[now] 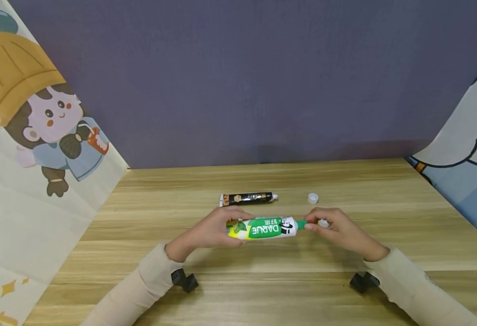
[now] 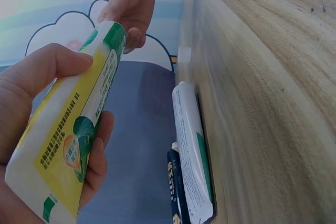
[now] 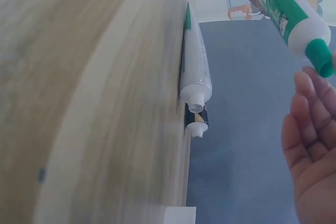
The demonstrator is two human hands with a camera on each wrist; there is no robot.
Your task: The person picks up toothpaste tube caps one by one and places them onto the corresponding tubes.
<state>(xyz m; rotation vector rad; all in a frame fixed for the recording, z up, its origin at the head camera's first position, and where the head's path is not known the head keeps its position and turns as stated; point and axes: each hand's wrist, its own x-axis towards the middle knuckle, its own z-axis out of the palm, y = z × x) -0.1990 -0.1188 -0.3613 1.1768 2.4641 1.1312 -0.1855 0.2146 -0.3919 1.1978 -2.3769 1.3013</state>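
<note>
My left hand [image 1: 215,230] grips the toothpaste tube [image 1: 264,227], thumb on one side and fingers curled round the other, towards its flat end. I hold the tube above the wooden table [image 1: 262,296], in front of me and lying crosswise, its green cap [image 1: 301,225] pointing to my right. My right hand [image 1: 340,230] pinches that cap between thumb and fingertips; the cap sits on the neck of the tube. The tube is white, green and yellow, and its big lettering stands upside down from where I look. Beyond it on the table lies a black tube [image 1: 248,198], its bare white nozzle also towards my right. Next to the black tube, mostly hidden from my head view but plain from my left wrist, lies a white tube [image 2: 191,150] with a green patch and an uncapped neck. One white cap [image 1: 313,198] rests on the table past my right hand, and a second white cap [image 1: 323,223] shows just beside my right fingers, partly covered by them. A dark panel [image 1: 262,81] stands behind the table.
</note>
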